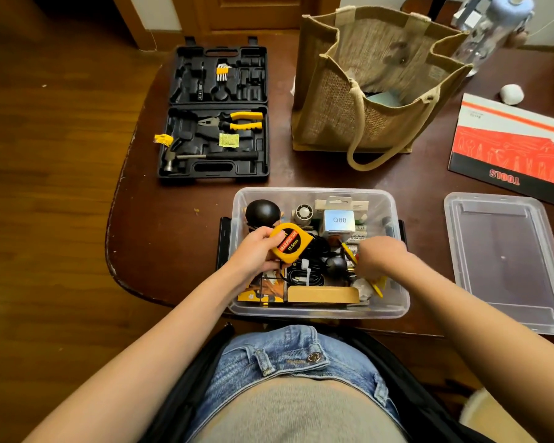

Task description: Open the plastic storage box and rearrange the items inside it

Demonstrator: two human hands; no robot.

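The clear plastic storage box (pixel 397 251) stands open in front of me on the dark wooden table, full of small items. Its clear lid (pixel 506 260) lies flat to the right. My left hand (pixel 258 251) grips a yellow measuring tape (pixel 291 242) above the box's left side. My right hand (pixel 379 255) reaches down into the right side among yellow-handled tools (pixel 378 287); its fingers are hidden. Inside lie a black dome (pixel 262 212), a grey Q88 box (pixel 339 220), coiled black cable (pixel 311 273) and a wooden block (pixel 322 294).
An open black tool case (pixel 216 111) with pliers and a hammer lies at the back left. A jute bag (pixel 375 87) stands behind the box. A red TOOLS booklet (pixel 509 148) lies at the right. The table edge (pixel 112 251) curves close on the left.
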